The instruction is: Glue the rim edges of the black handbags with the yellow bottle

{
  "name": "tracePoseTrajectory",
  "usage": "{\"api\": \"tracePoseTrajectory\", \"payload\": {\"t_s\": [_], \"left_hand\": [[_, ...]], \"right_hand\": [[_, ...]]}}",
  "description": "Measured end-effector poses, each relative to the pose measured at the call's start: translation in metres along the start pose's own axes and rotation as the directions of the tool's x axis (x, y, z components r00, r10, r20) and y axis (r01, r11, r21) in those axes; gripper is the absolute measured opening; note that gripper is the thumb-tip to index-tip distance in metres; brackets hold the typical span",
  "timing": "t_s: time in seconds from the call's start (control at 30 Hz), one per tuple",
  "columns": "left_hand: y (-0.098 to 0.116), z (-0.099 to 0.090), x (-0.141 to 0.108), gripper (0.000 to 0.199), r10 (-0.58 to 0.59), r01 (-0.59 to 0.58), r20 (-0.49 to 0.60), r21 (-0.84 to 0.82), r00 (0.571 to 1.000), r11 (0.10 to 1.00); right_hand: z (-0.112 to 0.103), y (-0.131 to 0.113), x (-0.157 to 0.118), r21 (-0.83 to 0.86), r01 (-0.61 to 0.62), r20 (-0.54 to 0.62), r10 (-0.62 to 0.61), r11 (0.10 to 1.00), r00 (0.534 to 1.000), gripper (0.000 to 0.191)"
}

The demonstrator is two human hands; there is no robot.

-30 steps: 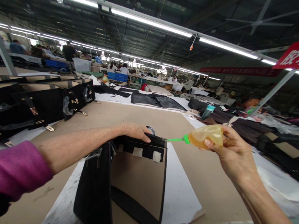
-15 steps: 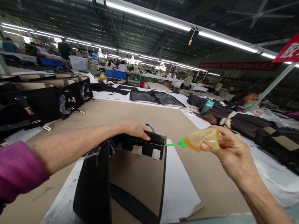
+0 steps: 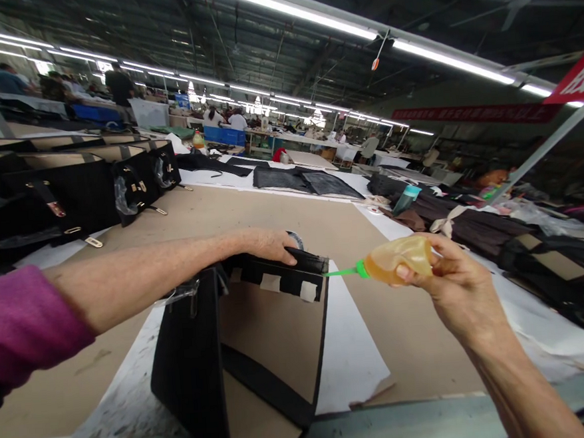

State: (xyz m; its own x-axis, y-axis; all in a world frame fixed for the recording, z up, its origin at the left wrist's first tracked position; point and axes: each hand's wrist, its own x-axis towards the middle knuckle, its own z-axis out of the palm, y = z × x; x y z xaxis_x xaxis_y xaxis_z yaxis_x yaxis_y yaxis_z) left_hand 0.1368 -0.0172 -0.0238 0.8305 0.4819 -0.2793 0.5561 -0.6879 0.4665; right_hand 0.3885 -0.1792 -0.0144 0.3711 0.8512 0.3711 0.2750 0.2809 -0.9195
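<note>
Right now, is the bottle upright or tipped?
Tipped: the bottle lies roughly level in the right hand, its green nozzle pointing sideways at the bag.

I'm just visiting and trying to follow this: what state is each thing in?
Black bag: open, beige inside showing
Squeeze bottle: tipped sideways, part full
Left hand: on the bag's upper edge
Right hand: closed around the bottle
Bags at left: standing, open-topped
Ceiling lights: lit
Ceiling fan: cannot tell whether it turns

Left arm (image 3: 146,276) outstretched; right fingers (image 3: 443,248) curled inward.
</note>
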Motion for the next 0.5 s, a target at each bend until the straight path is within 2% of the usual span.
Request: {"api": "tracePoseTrajectory", "payload": {"t_s": [0.2, 0.37, 0.5], "left_hand": [[0.003, 0.0, -0.001, 0.027, -0.004, 0.006, -0.015, 0.088, 1.0, 0.996], [0.015, -0.009, -0.013, 0.027, -0.081, 0.081, -0.008, 0.149, 0.997, 0.985], [0.022, -0.015, -0.021, 0.023, -0.101, 0.099, 0.003, 0.197, 0.995, 0.975]], "right_hand": [[-0.003, 0.003, 0.001, 0.006, 0.082, -0.043, -0.082, 0.997, 0.996, 0.051], [-0.007, 0.011, 0.0, 0.013, 0.11, -0.069, -0.109, 0.994, 0.992, 0.052], [-0.004, 0.017, -0.003, 0.076, 0.155, -0.066, -0.151, 0.985, 0.986, 0.051]]}}
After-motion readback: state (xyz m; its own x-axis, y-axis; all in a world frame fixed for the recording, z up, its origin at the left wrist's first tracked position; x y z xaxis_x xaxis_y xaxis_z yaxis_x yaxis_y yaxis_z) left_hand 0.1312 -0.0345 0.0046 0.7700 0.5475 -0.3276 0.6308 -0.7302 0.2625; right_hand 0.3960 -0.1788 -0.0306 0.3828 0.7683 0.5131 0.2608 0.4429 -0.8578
